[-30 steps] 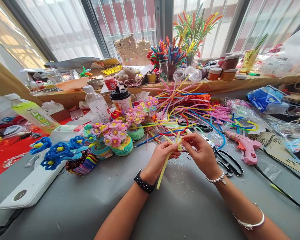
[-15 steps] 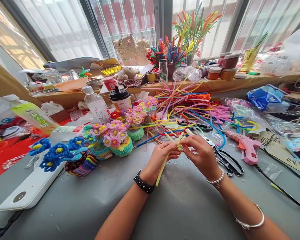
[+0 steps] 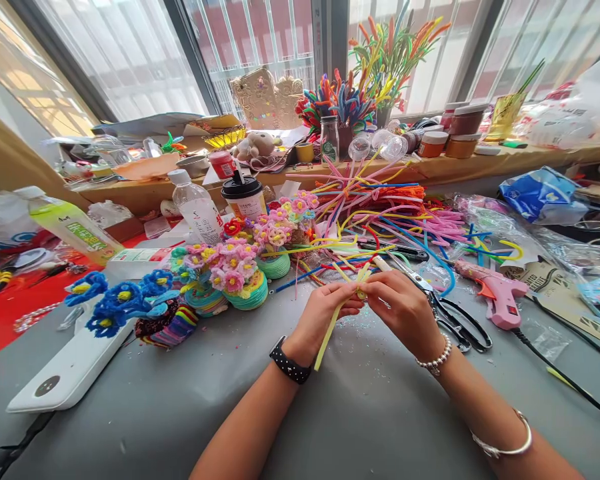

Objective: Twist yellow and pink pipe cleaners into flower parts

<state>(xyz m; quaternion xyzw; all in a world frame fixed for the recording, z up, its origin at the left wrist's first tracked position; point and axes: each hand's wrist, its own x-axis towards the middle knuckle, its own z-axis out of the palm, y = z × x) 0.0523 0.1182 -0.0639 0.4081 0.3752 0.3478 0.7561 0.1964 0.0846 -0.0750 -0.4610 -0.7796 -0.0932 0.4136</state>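
Observation:
My left hand (image 3: 325,313), with a black dotted watch band at the wrist, pinches a small piece made of yellow pipe cleaners (image 3: 329,335). One long yellow strand hangs below its fingers and shorter ends stick up above. My right hand (image 3: 403,310), wearing a beaded bracelet, has its thumb and fingers closed on the same piece from the right. Fingertips hide most of the piece's centre. Black-handled scissors (image 3: 461,325) lie just right of my right hand. Pink pipe-cleaner flowers (image 3: 234,265) in a coiled pot stand to the left.
A pink glue gun (image 3: 503,293) with a black cord lies right. Behind my hands spreads a heap of pipe cleaners (image 3: 380,200). Left are blue flowers (image 3: 120,300), a white device (image 3: 65,380), bottles and a lidded cup (image 3: 243,198). Jars line the back ledge.
The view has shifted slightly, so most things appear a little farther right. Both hands keep their hold on the yellow piece, with fingers nearly in the same pose.

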